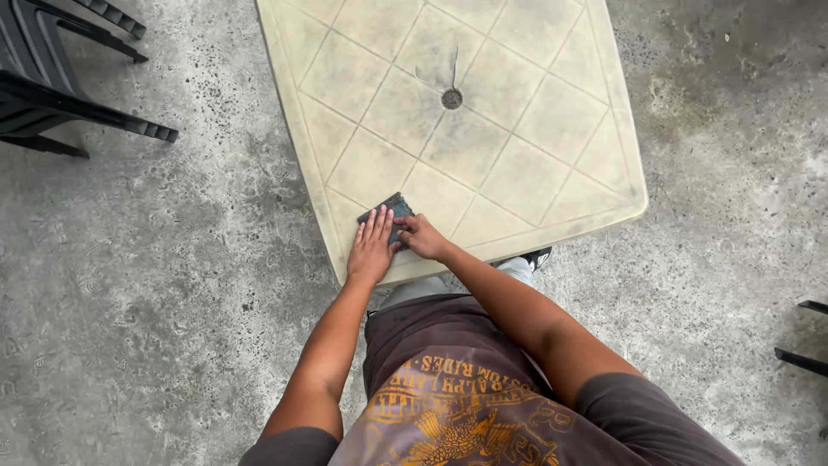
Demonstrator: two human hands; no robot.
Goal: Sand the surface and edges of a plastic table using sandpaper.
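Head view, looking down. You stand at the near corner of one square, cream-coloured plastic table (pixel 483 129), its top scored with a diamond grid and soiled with grey streaks. One round hole (pixel 452 98) sits at the centre of the top.

One dark, flat, greenish scouring pad (pixel 393 211) lies on the table near that corner, close to the edge. Your left hand (pixel 372 246) lies open and flat, fingers extended together, palm down, covering the pad's near left part. Your right hand (pixel 420 235) touches the pad's right edge with fingers curled; whether they pinch the pad or merely press on it cannot be told.

Surroundings: the table stands on a rough, stained concrete floor (pixel 155 285). At the upper left, well apart from the table, are dark plastic chairs (pixel 52 86), seemingly stacked; their number cannot be told. At the right edge, two dark bars (pixel 802 358) of another object enter the view. One dark shoe (pixel 538 256) shows just beneath the table's near edge.

Nothing lies between your hands and the pad; the rest of the tabletop bears only grime.
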